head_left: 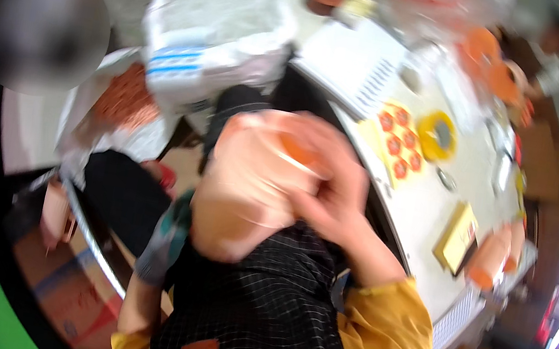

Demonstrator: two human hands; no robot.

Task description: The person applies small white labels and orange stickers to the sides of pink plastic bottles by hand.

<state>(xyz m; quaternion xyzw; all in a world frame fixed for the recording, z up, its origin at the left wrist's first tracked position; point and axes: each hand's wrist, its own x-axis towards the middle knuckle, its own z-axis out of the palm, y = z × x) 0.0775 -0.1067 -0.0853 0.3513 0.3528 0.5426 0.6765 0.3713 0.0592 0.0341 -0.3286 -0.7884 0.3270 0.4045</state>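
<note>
A peach-coloured cylindrical container [250, 177], smeared by motion, is held tilted in front of my apron. A rounded orange part shows at its upper right end. My right hand [336, 183] is bare and curls round that end, its thumb pressed on the side. On the container's lower left is my left hand [168, 241], in a grey and teal glove; its fingers are mostly hidden behind the container, which it appears to grip.
A white-lined tub [159, 79] stands beyond my hands, beside a bag of reddish-brown granules [127, 99]. On the table are a spiral notebook [348, 61], a sticker sheet [399, 141], yellow tape [438, 135], a yellow box [456, 239] and similar peach cylinders [492, 256]. A person [550, 60] is at the far right.
</note>
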